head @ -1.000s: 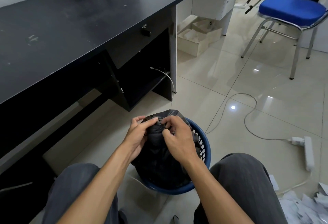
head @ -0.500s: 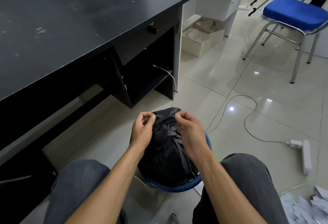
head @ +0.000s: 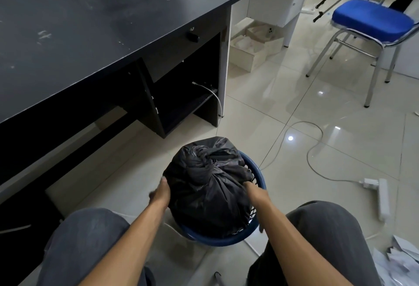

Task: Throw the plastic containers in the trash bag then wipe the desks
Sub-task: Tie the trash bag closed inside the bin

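Fingers (head: 163, 182) flank the knotted trash bag (head: 208, 186) in its blue basket (head: 226, 240).
Left hand (head: 161, 194) touches its 9 o'clock, blurred; right hand (head: 252, 190) tucks in at 3 o'clock, fingers hidden: I cannot tell either grip.

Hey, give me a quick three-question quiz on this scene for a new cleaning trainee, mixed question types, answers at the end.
1. True or false: the black trash bag is knotted shut at its top.
2. The bag sits in: A) a blue basket B) a metal bucket C) a wooden crate.
3. Fill in: the left hand and right hand are at the bag's ____.
Key: 1 true; 2 A; 3 sides.
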